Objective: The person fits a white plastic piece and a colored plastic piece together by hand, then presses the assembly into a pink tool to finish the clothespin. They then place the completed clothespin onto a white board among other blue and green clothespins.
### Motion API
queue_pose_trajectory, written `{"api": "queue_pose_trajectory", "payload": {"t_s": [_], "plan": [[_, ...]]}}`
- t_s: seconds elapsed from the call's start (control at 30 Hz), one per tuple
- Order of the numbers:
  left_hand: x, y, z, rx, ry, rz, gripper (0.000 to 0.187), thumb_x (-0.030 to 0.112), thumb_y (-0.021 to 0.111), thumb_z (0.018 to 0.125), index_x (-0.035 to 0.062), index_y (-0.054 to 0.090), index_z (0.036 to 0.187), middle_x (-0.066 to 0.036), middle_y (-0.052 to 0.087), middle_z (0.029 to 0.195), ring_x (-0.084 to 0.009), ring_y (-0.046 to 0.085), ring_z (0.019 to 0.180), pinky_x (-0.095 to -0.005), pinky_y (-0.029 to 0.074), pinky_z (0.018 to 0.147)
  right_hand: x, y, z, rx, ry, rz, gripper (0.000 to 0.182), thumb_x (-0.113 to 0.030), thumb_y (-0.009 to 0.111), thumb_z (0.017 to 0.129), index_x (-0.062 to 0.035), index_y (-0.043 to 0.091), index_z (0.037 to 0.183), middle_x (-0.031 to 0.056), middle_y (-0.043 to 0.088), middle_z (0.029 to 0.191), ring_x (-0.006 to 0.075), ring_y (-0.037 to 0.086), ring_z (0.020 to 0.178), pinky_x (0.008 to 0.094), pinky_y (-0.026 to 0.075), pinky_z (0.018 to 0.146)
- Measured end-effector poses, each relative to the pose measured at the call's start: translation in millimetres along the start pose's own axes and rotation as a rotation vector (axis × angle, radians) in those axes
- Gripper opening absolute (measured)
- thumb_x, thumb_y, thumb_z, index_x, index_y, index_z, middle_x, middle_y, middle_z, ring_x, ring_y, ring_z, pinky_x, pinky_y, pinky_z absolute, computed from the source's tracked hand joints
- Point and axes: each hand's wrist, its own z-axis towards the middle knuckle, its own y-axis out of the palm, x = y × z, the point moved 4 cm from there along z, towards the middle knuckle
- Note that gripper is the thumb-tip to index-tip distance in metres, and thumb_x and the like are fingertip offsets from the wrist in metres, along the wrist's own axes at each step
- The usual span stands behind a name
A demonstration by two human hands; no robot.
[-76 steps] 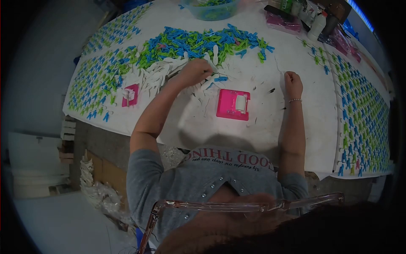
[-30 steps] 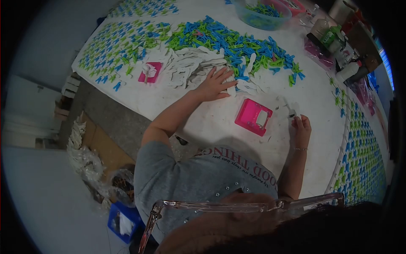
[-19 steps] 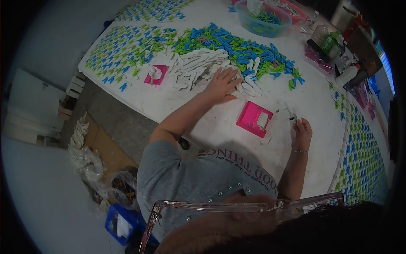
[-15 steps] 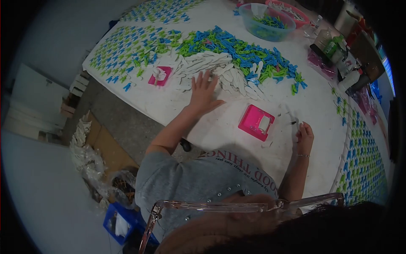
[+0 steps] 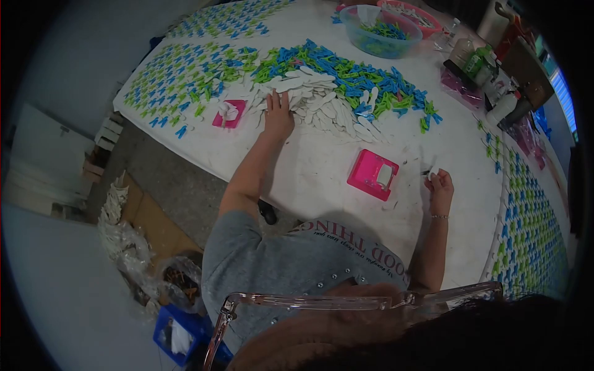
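Note:
My left hand [image 5: 279,117] lies on the near left edge of a heap of white, flat, elongated pieces [image 5: 325,105], its fingers stretched out over them. My right hand [image 5: 440,184] is raised at the right with thumb and fingers pinched. A small item with a dark part shows at its fingertips, too small to name. Between my hands, a pink block [image 5: 365,170] rests on the table with a white piece on it. Left of my left hand stands another pink block [image 5: 223,120], topped with white material. Blue and green clips [image 5: 365,77] are piled behind the white heap.
Rows of blue and green clips [image 5: 167,77] cover the table's left side, and more rows [image 5: 532,216] lie at the right. A clear bowl [image 5: 380,46] of clips and a pink basin [image 5: 427,25] stand at the back. Bottles [image 5: 479,68] crowd the right back edge.
My left hand has moved left along the edge of the white heap, its fingers less spread. My right hand has risen slightly, still pinched. The view has shifted a little.

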Motion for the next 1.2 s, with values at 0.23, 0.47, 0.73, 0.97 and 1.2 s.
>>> {"api": "queue_pose_trajectory", "payload": {"t_s": [0.23, 0.47, 0.73, 0.97, 1.2], "plan": [[60.2, -98.8, 16.9, -0.783, -0.071, 0.192, 0.087, 0.042, 0.072, 0.074, 0.0094, 0.030, 0.143, -0.021, 0.028, 0.147, -0.0363, 0.028, 0.136, -0.0442, 0.037, 0.104, -19.3, 18.9, -12.9, -0.075, -0.046, -0.188, 0.017, -0.005, 0.061, 0.088, -0.0010, 0.058, 0.105, 0.0004, 0.059, 0.082, 0.0071, 0.057, 0.070, 0.0238, 0.052, 0.064], [163.4, -57.6, -75.3, -0.449, 0.693, -0.515, 0.107, 0.049, 0.078, 0.063, 0.0038, 0.025, 0.144, -0.023, 0.031, 0.144, -0.0367, 0.029, 0.135, -0.0492, 0.022, 0.110, -39.0, 52.2, -38.9, -0.218, -0.061, -0.278, 0.011, -0.003, 0.063, 0.087, -0.0035, 0.058, 0.098, -0.0026, 0.058, 0.079, 0.0053, 0.056, 0.072, 0.0212, 0.051, 0.064], [191.7, -21.3, -75.8, -0.504, 0.690, -0.525, 0.118, 0.054, 0.079, 0.057, 0.0040, 0.020, 0.146, -0.020, 0.038, 0.138, -0.0341, 0.034, 0.132, -0.0587, 0.007, 0.110, -46.3, 74.6, -52.5, -0.396, -0.157, -0.257, 0.013, 0.000, 0.059, 0.088, -0.0023, 0.058, 0.101, -0.0020, 0.058, 0.085, 0.0059, 0.057, 0.079, 0.0226, 0.050, 0.073], [189.0, -18.5, -59.8, -0.439, 0.691, -0.486, 0.117, 0.054, 0.081, 0.054, 0.0042, 0.025, 0.144, -0.018, 0.044, 0.133, -0.0344, 0.040, 0.126, -0.0583, 0.011, 0.110, -49.4, 91.3, -55.4, -0.399, -0.255, -0.436, 0.017, 0.000, 0.060, 0.087, -0.0022, 0.060, 0.104, -0.0015, 0.059, 0.087, 0.0064, 0.057, 0.081, 0.0218, 0.048, 0.076], [218.9, -54.7, -42.4, -0.475, 0.417, -1.212, 0.068, 0.021, 0.078, 0.073, 0.0058, 0.047, 0.131, -0.009, 0.054, 0.114, -0.0194, 0.055, 0.104, -0.0344, 0.044, 0.090, -47.7, 105.3, -59.6, -0.354, -0.480, -0.581, 0.020, -0.001, 0.065, 0.082, -0.0030, 0.062, 0.101, 0.0021, 0.061, 0.088, 0.0103, 0.056, 0.075, 0.0246, 0.047, 0.070]]}}
